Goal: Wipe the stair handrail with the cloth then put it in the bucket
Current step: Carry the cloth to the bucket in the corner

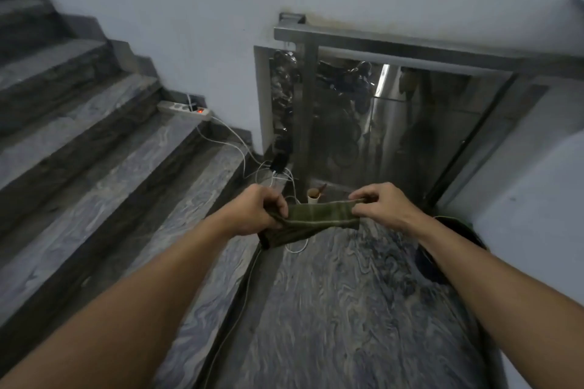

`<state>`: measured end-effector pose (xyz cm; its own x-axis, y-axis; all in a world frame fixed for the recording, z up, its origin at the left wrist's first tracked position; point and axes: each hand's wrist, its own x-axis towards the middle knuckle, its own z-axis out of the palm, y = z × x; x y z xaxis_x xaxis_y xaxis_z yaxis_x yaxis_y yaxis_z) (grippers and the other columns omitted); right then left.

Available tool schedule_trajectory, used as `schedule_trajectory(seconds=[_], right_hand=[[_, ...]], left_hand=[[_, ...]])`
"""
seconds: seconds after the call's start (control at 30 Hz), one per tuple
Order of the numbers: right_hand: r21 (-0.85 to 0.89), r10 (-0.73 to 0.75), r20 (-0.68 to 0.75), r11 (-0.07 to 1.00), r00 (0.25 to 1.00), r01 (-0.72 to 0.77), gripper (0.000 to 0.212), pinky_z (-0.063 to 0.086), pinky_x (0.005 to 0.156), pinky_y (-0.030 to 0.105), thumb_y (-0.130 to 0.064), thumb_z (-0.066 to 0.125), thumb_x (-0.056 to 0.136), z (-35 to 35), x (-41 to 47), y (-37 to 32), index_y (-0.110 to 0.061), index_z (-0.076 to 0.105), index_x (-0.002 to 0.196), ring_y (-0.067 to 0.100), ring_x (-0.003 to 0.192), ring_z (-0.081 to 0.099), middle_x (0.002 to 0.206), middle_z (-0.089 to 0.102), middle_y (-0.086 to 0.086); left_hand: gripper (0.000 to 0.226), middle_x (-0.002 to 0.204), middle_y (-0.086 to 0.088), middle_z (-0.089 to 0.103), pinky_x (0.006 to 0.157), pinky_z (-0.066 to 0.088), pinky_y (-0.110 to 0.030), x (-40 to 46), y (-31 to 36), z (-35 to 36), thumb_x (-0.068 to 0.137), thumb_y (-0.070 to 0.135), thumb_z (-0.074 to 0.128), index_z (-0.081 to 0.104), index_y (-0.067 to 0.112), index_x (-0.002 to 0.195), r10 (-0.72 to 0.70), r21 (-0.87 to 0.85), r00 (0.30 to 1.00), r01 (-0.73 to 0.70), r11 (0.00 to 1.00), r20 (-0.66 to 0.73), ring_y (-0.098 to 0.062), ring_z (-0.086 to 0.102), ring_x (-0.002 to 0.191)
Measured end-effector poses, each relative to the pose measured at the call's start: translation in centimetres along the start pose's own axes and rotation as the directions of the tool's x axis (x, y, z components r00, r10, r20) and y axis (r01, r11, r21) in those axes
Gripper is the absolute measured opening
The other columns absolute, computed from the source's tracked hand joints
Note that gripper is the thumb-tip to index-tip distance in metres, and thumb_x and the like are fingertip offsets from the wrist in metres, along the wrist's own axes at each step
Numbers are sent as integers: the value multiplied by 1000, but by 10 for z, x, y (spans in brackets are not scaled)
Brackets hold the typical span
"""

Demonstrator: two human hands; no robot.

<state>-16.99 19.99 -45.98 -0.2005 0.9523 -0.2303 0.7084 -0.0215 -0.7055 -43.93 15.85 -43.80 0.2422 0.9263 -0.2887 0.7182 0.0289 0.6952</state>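
Both hands, left hand (252,210) and right hand (380,204), have fingers pinched on the green cloth (311,221) stretched between them, seemingly readying it; next it must go up toward 12 o'clock onto the handrail (395,43).

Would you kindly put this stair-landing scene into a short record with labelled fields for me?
setting: marble landing floor beside steps
cloth: green cloth stretched between both hands, in the air
left hand: left hand gripping the cloth's left end
right hand: right hand pinching its right end
handrail: steel handrail ahead, not touched by the cloth
bucket: dark rim at right, mostly hidden behind the right arm; cannot confirm
clutter: power strip on a step, white cables, paper cup
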Motion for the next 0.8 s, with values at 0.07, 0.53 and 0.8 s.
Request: schedule_trajectory(seconds=[0.07,0.53,0.8], right_hand=[[-54,-11,2,998,1000,11,42,51,83,29,-46,80,61,-24,15,-4,-26,72,97,8,89,63,93,68,-9],[-369,-57,-148,930,987,-1,21,49,81,38,-37,73,76,-99,110,-8,-25,71,93,20,89,57,88,56,-5],[-384,240,-277,860,930,-336,28,47,87,40,-37,67,83,-127,139,32,-23,69,107,24,102,54,107,56,2]], left_hand=[[17,90,-2,67,68,55,-22,24,16,-15,71,7,77,70,18,82,-33,-68,998,36,997,48,-17,66,80],[31,101,3,67,84,56,-33,184,63,-73,76,4,73,60,24,97,108,48,994,-108,993,3,-16,64,95],[22,97,-3,70,82,58,-36,302,96,-57,81,12,70,73,20,101,235,198,950,-276,940,206,-16,66,89]])
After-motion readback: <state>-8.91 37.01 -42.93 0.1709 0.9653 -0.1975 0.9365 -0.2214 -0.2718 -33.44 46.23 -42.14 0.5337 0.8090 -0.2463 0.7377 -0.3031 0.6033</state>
